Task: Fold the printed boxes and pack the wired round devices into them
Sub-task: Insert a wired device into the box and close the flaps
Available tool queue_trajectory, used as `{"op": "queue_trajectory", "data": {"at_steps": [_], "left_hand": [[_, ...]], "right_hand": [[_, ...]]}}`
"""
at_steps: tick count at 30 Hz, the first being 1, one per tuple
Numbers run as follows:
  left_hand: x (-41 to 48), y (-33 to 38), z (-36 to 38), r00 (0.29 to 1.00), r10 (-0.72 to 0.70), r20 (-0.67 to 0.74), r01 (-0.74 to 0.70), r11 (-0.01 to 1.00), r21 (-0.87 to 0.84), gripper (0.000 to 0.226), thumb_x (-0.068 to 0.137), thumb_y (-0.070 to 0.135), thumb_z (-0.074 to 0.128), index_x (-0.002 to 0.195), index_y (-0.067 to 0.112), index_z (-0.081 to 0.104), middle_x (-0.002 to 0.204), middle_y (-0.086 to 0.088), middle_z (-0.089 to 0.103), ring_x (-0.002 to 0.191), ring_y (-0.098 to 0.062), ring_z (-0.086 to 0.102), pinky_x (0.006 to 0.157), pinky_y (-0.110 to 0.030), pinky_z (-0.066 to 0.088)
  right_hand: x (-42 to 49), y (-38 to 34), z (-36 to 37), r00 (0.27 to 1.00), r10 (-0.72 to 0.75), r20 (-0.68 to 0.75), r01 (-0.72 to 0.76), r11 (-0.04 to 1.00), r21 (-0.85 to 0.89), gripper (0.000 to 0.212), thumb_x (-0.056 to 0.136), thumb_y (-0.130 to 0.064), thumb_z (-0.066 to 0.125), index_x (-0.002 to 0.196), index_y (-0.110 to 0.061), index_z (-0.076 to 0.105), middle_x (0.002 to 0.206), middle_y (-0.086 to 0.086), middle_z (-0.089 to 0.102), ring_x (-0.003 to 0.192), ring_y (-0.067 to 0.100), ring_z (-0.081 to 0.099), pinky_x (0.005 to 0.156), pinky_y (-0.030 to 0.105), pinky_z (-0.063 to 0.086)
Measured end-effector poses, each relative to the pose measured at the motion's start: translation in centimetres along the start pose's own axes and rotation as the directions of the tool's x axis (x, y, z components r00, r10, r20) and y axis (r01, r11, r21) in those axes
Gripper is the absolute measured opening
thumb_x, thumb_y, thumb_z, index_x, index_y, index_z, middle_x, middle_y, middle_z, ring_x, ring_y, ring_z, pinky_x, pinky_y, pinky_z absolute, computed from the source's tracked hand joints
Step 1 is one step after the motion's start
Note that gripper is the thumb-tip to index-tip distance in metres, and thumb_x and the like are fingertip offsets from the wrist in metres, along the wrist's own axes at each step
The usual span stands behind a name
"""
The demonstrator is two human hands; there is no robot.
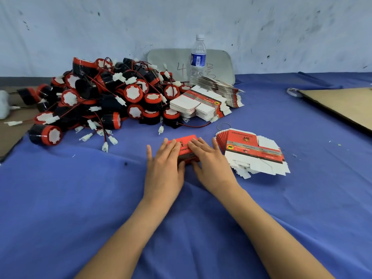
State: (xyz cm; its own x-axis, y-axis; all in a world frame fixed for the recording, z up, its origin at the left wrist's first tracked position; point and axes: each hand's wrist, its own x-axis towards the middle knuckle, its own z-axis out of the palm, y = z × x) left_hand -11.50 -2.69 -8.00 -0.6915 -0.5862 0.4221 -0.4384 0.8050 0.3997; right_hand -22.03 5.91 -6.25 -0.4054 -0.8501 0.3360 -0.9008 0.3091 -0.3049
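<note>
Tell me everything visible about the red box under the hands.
The red box is a printed cardboard carton, red on top with dark lettering and a grey band along its near side. It looks folded up and lies on the blue cloth. The left hand and right hand lie over it, straight fingers on top, thumbs at the near edge, hiding its middle. A fanned stack of flat boxes lies apart to its right.
</note>
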Motion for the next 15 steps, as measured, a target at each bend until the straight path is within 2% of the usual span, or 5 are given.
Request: {"op": "queue_trajectory", "data": {"at_steps": [5, 7, 10, 12, 15], "left_hand": [[1.6, -0.4, -1.1, 0.995, 0.05, 0.091, -0.06, 0.993, 0.102, 0.054, 0.093, 0.028, 0.059, 0.142, 0.013, 0.043, 0.148, -0.003, 0.043, 0.14, -0.02, 0.032, 0.116, -0.032, 0.008], [2.6, -0.1, -1.5, 0.985, 0.05, 0.168, -0.079, 0.982, 0.171, 0.054, 0.092, 0.035, 0.058, 0.14, 0.014, 0.045, 0.144, -0.002, 0.047, 0.131, -0.022, 0.038, 0.107, -0.031, 0.027], [3.4, 1.1, -2.5, 0.959, -0.003, 0.283, -0.077, 0.959, 0.274, 0.045, 0.09, 0.04, 0.055, 0.128, 0.017, 0.051, 0.127, 0.001, 0.057, 0.123, -0.024, 0.04, 0.085, -0.033, 0.039], [3.8, 1.6, -2.8, 0.95, -0.023, 0.313, -0.084, 0.942, 0.326, 0.035, 0.09, 0.034, 0.052, 0.12, 0.015, 0.055, 0.117, -0.002, 0.06, 0.128, -0.029, 0.038, 0.092, -0.033, 0.034], [3.9, 1.2, -3.1, 0.93, -0.029, 0.366, -0.12, 0.919, 0.377, 0.055, 0.092, 0.034, 0.052, 0.144, 0.021, 0.038, 0.138, -0.003, 0.044, 0.139, -0.03, 0.03, 0.117, -0.047, 0.01]], "right_hand": [[1.5, -0.9, -2.6, 0.978, 0.06, 0.197, -0.027, 0.985, -0.168, 0.042, 0.093, -0.007, 0.044, 0.135, -0.01, 0.051, 0.139, 0.009, 0.052, 0.135, 0.027, 0.038, 0.116, 0.033, -0.001], [2.5, -2.1, -4.0, 0.949, 0.124, 0.289, -0.054, 0.969, -0.239, 0.026, 0.091, -0.008, 0.048, 0.114, -0.006, 0.059, 0.117, 0.013, 0.061, 0.12, 0.033, 0.047, 0.111, 0.036, 0.017], [4.0, -4.0, -5.1, 0.924, 0.17, 0.341, -0.06, 0.949, -0.31, 0.01, 0.088, -0.009, 0.054, 0.079, -0.005, 0.052, 0.111, 0.018, 0.059, 0.113, 0.033, 0.05, 0.106, 0.039, 0.032], [4.5, -4.7, -5.0, 0.917, 0.181, 0.356, -0.053, 0.939, -0.339, 0.006, 0.09, -0.011, 0.053, 0.092, -0.006, 0.057, 0.118, 0.015, 0.056, 0.117, 0.031, 0.05, 0.112, 0.041, 0.025], [3.1, -5.1, -3.9, 0.927, 0.178, 0.329, -0.087, 0.958, -0.274, 0.036, 0.09, -0.015, 0.053, 0.126, -0.009, 0.053, 0.13, 0.013, 0.053, 0.124, 0.028, 0.047, 0.115, 0.042, 0.019]]}}
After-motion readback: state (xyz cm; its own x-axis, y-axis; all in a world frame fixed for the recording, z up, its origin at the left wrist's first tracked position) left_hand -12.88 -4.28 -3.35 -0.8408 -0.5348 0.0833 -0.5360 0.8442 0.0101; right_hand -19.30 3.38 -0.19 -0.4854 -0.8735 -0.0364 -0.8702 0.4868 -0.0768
